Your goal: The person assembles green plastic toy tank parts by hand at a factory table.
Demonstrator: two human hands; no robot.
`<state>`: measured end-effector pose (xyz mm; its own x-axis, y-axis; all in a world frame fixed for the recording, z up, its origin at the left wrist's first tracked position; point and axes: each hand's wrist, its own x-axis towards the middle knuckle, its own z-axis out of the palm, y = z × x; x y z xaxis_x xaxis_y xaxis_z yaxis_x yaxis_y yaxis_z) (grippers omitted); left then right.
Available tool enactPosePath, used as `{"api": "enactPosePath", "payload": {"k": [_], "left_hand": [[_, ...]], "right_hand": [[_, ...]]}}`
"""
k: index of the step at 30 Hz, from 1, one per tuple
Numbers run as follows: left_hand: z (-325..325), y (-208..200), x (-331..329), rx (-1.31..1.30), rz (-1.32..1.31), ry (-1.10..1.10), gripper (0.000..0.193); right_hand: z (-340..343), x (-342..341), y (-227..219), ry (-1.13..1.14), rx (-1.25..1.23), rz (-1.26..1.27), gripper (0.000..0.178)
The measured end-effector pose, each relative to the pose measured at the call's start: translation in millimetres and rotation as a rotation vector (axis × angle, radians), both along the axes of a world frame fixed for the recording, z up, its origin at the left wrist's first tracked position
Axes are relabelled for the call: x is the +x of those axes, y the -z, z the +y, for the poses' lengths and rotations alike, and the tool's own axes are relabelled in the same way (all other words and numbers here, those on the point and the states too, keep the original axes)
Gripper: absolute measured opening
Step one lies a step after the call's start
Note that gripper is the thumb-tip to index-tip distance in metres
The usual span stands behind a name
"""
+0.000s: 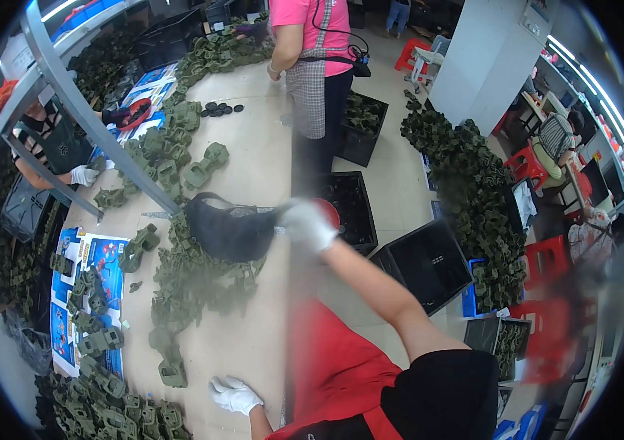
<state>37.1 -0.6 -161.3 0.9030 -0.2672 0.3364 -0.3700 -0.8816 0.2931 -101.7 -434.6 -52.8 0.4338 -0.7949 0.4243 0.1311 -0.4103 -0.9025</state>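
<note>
In a white glove, my right hand (307, 225) reaches out over the table's right edge, smeared by motion. Its fingers close on the right end of a black bag-like container (231, 233) with a curved strap or rim at its upper left. Dark green moulded plastic parts (198, 282) lie heaped just below the container, some of them blurred. My left hand (235, 396), also gloved in white, rests on the near tabletop (228, 345) with fingers stretched out and nothing in it. Close to it lies a single green part (173, 369). Behind my right hand, a red bowl (327, 213) is partly hidden.
Green parts (107, 411) pile along the table's left side. A grey metal frame (99, 117) rises there. On the right stand black crates (426, 264). A person in pink (319, 29) stands at the far side; another gloved worker's hand (85, 175) is at left.
</note>
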Motion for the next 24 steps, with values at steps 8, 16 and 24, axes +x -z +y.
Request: {"api": "enactPosePath", "payload": {"k": [8, 16, 24], "left_hand": [[-4.6, 4.4, -2.4, 0.085, -0.011, 0.019, 0.036], [6.9, 7.1, -1.6, 0.105, -0.026, 0.047, 0.038], [13.1, 16.5, 5.8, 0.067, -0.058, 0.049, 0.038]], "right_hand": [[-82.9, -208.3, 222.6, 0.586, 1.421, -0.251, 0.017], [96.2, -151.6, 246.9, 0.173, 1.286, 0.626, 0.040], [103.5, -126.2, 208.2, 0.381, 1.351, 0.382, 0.037]]}}
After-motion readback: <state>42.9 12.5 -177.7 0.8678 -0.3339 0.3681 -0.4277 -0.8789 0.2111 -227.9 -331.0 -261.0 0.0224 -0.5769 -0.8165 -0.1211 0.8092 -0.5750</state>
